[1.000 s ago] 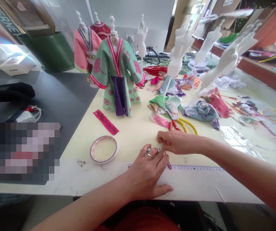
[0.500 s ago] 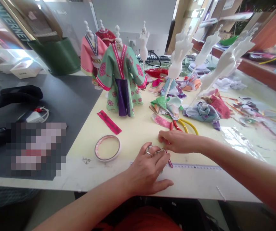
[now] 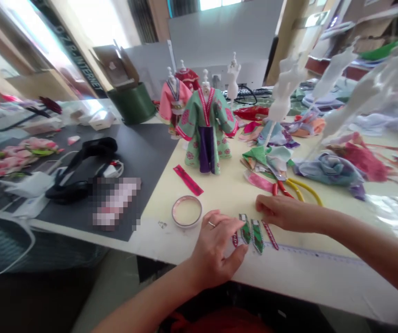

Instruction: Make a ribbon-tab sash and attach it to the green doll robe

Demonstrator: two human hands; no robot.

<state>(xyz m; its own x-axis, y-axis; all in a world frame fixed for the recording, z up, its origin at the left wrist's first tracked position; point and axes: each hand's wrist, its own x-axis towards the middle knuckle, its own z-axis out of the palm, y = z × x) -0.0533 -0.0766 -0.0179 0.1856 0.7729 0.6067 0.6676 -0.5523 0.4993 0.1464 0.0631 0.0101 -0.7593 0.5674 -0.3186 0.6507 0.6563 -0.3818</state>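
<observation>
Two green pointed pieces with beaded edges, a left one (image 3: 245, 229) and a right one (image 3: 257, 236), lie side by side near the table's front edge. A narrow red beaded strip (image 3: 270, 235) is to their right, and another red piece (image 3: 235, 239) shows partly beside my fingers. My left hand (image 3: 217, 247) is over the table at their left, thumb and fingers apart, holding nothing visible. My right hand (image 3: 277, 212) rests behind the strip with its fingers curled; whatever they may hold is hidden. A ruler (image 3: 316, 254) lies along the front.
A tape roll (image 3: 186, 211) and a pink fabric strip (image 3: 188, 180) lie left of my hands. Dressed dolls stand behind, the nearest in a green robe (image 3: 199, 111). Scissors (image 3: 303, 189), fabric scraps (image 3: 327, 164) and white mannequins (image 3: 284, 90) are on the right.
The view has swung left. My left hand has drawn back leftward and spread, uncovering the green pieces. My right hand stays near the red strip, still curled.
</observation>
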